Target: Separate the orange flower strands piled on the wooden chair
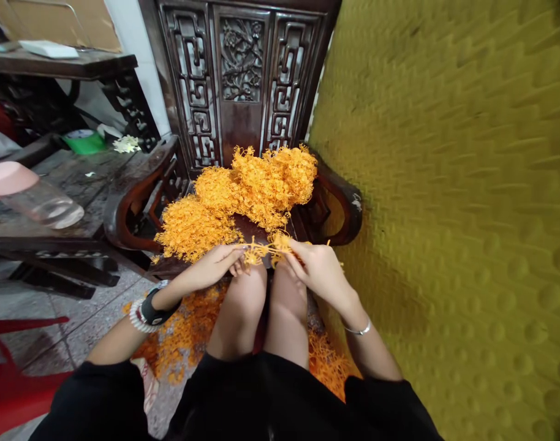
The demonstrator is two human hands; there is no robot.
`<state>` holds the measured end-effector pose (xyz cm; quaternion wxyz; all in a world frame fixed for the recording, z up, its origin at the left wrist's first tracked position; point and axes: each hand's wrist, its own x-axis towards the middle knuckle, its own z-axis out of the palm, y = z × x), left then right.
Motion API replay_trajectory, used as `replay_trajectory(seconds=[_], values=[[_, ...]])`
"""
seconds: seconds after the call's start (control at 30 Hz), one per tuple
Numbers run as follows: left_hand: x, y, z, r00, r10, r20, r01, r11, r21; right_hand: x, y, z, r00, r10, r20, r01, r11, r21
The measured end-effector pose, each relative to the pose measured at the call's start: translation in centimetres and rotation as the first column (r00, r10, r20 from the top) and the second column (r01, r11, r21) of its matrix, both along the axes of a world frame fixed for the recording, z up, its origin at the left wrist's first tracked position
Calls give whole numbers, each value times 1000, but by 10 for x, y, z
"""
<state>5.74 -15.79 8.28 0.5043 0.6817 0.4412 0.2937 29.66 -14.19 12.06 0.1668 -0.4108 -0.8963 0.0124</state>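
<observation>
Between my knees and the chair seat, I hold a small orange flower-like piece (253, 252) with thin strands. My left hand (218, 263) pinches its left side between thumb and fingers. From the other side, my right hand (317, 269) is closed on the orange strands, with some sticking out past its knuckles. Just beyond my hands, a big heap of similar curly orange pieces (261, 184) covers much of the dark wooden chair's seat, with another mound (195, 226) at its left. Whether the strands between my hands form one piece or several linked ones, I cannot tell.
The carved wooden chair (241, 116) has curved armrests. Loose orange pieces (188, 331) litter the tiled floor. At left, a wooden bench holds a pink-lidded bottle (54, 205) and green tape roll (84, 141). A red plastic stool (18, 373) stands lower left; a yellow textured panel (445, 184) rises at right.
</observation>
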Motion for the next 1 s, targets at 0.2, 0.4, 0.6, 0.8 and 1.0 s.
replay_trajectory(seconds=[0.2, 0.4, 0.6, 0.8, 1.0], values=[[-11, -26, 14, 988, -24, -153, 48, 987, 151, 8, -2, 7, 998, 15, 62, -7, 993, -116], [22, -21, -4, 960, 279, -34, -253, 909, 331, -12, -11, -5, 997, 50, 59, -43, 991, -128], [5, -25, 5, 999, -6, -48, 25, 912, 410, 13, -3, 17, 956, 282, -76, -292, 911, -293], [4, -51, 12, 979, -186, -83, 201, 947, 251, 22, 6, 32, 857, 492, -151, -501, 728, -469], [-43, -66, 18, 1000, 22, -9, -22, 1000, -12, 93, 17, 17, 920, -24, -392, -156, 893, -422]])
